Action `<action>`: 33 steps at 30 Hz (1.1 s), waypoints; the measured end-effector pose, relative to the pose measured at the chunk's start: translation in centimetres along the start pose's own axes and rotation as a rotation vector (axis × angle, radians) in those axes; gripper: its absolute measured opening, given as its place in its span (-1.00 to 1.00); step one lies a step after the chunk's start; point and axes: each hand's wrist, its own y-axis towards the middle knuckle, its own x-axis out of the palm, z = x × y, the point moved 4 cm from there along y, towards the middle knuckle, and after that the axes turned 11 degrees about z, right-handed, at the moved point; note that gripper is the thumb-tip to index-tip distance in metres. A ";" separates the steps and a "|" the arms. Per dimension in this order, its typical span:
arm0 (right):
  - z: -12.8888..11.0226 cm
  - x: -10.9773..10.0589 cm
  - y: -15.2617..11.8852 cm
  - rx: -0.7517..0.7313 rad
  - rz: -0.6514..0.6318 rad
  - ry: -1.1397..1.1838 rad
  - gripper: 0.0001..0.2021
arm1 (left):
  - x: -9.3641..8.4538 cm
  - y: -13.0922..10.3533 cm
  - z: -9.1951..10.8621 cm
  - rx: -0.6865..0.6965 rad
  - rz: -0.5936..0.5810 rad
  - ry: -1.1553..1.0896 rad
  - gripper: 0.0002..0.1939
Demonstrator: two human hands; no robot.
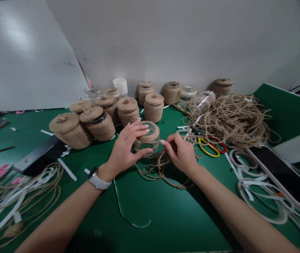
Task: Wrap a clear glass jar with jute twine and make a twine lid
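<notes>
A clear glass jar [148, 144] rests on the green table in front of me, with a band of jute twine [154, 133] around its upper part. My left hand [126, 142] steadies it from the left, fingers laid over the top and thumb along the near side. Close to the jar's right side, my right hand [183, 153] pinches a strand of jute twine between thumb and fingers. Below and between the hands lies a loose coil of twine [163, 172], partly hidden by the right hand.
Several twine-wrapped jars [98, 124] stand behind, near paper cups [120, 85]. To the right lie a big twine heap [234, 119], yellow-and-red-handled scissors [209, 147], tape rolls [245, 161] and a phone [284, 174]. White strips and twine [20, 200] clutter the left.
</notes>
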 end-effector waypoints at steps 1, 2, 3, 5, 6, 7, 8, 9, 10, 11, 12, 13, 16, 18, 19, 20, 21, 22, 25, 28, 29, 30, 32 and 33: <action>0.0 0.0 0.0 -0.001 -0.003 0.000 -0.79 | -0.1 0.1 0.0 -0.006 0.006 -0.006 -0.51; -0.1 0.0 0.0 -0.011 -0.003 -0.003 -0.80 | -0.1 0.1 0.0 -0.011 0.016 -0.011 -0.51; -0.3 0.0 0.0 -0.028 -0.001 -0.006 -0.81 | -0.2 0.1 0.1 -0.014 0.027 -0.011 -0.53; -0.6 -0.2 0.1 -0.078 0.014 -0.018 -0.81 | -0.1 0.1 0.2 -0.025 0.039 0.002 -0.59; -0.7 -0.3 0.1 -0.103 0.025 -0.025 -0.81 | 0.0 0.0 0.3 -0.028 0.040 0.008 -0.62; -0.9 -0.4 0.1 -0.124 0.039 -0.032 -0.81 | 0.0 -0.1 0.4 -0.028 0.038 0.015 -0.64; -0.9 -0.5 0.2 -0.137 0.053 -0.039 -0.82 | 0.2 -0.1 0.5 -0.024 0.034 0.026 -0.65; -0.9 -0.6 0.2 -0.145 0.065 -0.044 -0.82 | 0.3 -0.2 0.7 -0.014 0.031 0.046 -0.65; -0.9 -0.6 0.2 -0.147 0.076 -0.045 -0.82 | 0.3 -0.3 0.8 0.000 0.032 0.078 -0.65; -0.9 -0.6 0.2 -0.144 0.081 -0.046 -0.82 | 0.4 -0.3 1.0 0.016 0.036 0.119 -0.64; -0.8 -0.6 0.2 -0.138 0.081 -0.046 -0.82 | 0.5 -0.4 1.1 0.027 0.039 0.163 -0.63; -0.8 -0.6 0.2 -0.131 0.074 -0.044 -0.82 | 0.5 -0.5 1.3 0.037 0.040 0.198 -0.63; -0.7 -0.4 0.2 -0.119 0.022 -0.012 -0.82 | 0.6 -0.6 1.6 0.059 0.028 0.226 -0.59; -0.7 -0.3 0.2 -0.136 -0.014 0.019 -0.83 | 0.6 -0.6 1.7 0.065 0.020 0.217 -0.58; -0.7 -0.3 0.3 -0.148 -0.024 0.030 -0.83 | 0.6 -0.7 1.7 0.066 0.017 0.216 -0.57; -0.7 -0.3 0.3 -0.159 -0.030 0.035 -0.84 | 0.6 -0.7 1.7 0.065 0.015 0.215 -0.57; -0.7 -0.3 0.3 -0.166 -0.035 0.035 -0.84 | 0.6 -0.7 1.6 0.066 0.012 0.214 -0.56; -0.6 -0.3 0.3 -0.170 -0.041 0.029 -0.84 | 0.6 -0.7 1.6 0.066 0.011 0.213 -0.56; -0.4 -0.2 0.4 -0.177 -0.059 -0.002 -0.80 | 0.5 -0.7 1.5 0.052 0.018 0.207 -0.53; -0.4 -0.3 0.4 -0.181 -0.043 -0.042 -0.78 | 0.5 -0.7 1.2 0.037 0.013 0.194 -0.56; -0.5 -0.3 0.4 -0.182 -0.033 -0.054 -0.78 | 0.5 -0.6 1.1 0.032 0.008 0.189 -0.59; -0.6 -0.4 0.4 -0.185 -0.025 -0.065 -0.78 | 0.5 -0.6 1.0 0.025 0.007 0.182 -0.61; -0.8 -0.4 0.5 -0.200 -0.013 -0.079 -0.76 | 0.6 -0.5 1.0 0.001 0.017 0.162 -0.61; -1.0 -0.5 0.5 -0.207 -0.010 -0.082 -0.76 | 0.6 -0.4 1.0 -0.010 0.026 0.148 -0.62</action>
